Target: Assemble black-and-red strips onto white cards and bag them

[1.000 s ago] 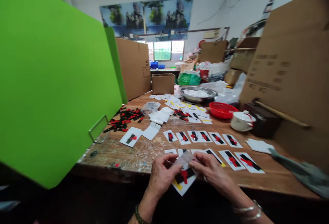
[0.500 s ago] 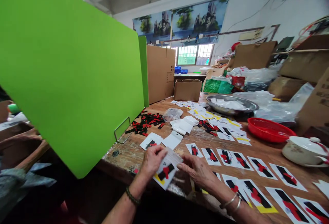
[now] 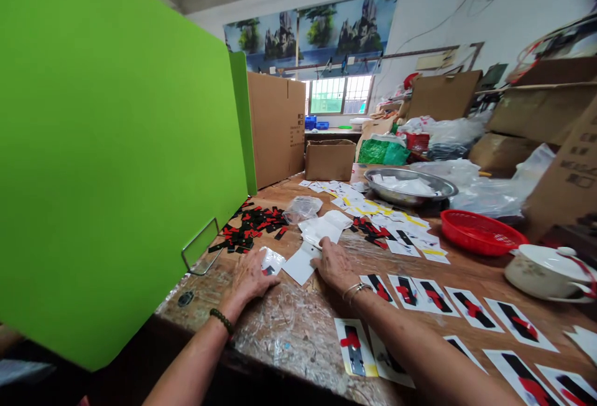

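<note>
My left hand (image 3: 249,278) rests on the table with its fingers stretched over a white packet (image 3: 274,260) and its thumb apart. Part of that packet is hidden under the fingers. My right hand (image 3: 336,267) has its fingertips pinched at the edge of a white bag (image 3: 301,263) lying flat on the tabletop. Above it lie more white bags (image 3: 325,227) in a loose pile. Near the front edge, left of my right forearm, lies a packet with a black and red piece (image 3: 355,347) and a yellow bottom strip.
Black and red pieces (image 3: 254,226) are heaped at left beside a green panel (image 3: 140,145) with a wire handle (image 3: 200,247). Rows of filled packets (image 3: 472,308) cover the right side. Behind stand a metal basin (image 3: 410,193), a red basket (image 3: 482,235) and a lidded pot (image 3: 541,272).
The packet both hands held is out of them. My left hand has moved onto the packet at left, and my right hand has reached forward to the white bags. The view has shifted right.
</note>
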A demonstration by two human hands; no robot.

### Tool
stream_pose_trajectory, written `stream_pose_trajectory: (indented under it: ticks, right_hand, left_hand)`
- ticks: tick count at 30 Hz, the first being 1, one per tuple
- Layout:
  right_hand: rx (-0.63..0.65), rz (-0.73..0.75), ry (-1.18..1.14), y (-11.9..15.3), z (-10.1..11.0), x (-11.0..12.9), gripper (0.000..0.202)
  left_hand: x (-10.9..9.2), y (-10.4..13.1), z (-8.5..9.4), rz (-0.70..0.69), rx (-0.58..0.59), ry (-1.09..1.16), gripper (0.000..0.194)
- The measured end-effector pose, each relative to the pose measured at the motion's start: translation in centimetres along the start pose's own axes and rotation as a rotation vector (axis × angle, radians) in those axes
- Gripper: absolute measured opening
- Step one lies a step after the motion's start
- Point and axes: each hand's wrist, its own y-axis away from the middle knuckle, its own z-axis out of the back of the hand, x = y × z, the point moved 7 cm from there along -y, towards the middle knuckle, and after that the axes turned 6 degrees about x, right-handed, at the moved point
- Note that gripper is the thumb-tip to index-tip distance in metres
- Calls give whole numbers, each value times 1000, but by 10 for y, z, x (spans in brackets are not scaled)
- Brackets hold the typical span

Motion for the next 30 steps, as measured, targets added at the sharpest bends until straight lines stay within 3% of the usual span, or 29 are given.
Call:
stream_pose_trajectory:
  ticks: [7,11,14,16,18,21,24,30]
  right_hand:
    - [-3,-95,-151,-9,-5,-10,33]
    - [-74,-38,-348,-2,9,-4,18]
    - [-86,94,-611,17,26,6,11]
    - [-33,148,-816,36,36,11,10]
    - [36,147,-977,56,44,11,12]
    - [-26,155,-985,88,64,1,11]
    - [-122,164,-855,119,84,-12,8]
    - [-58,137,-829,170,100,-21,8]
  left_hand:
    - [5,1,4,-38,-55,-8,51]
    - [-24,11,21,-94,-217,54,45]
    - [-55,18,32,-173,-271,289,50]
    - [-71,20,33,-174,-192,535,53]
    - [-89,25,24,-159,1,789,44]
    - [-116,41,13,-181,222,897,28]
    - [-137,59,15,-309,202,770,16]
    - [-179,81,29,-646,213,510,17]
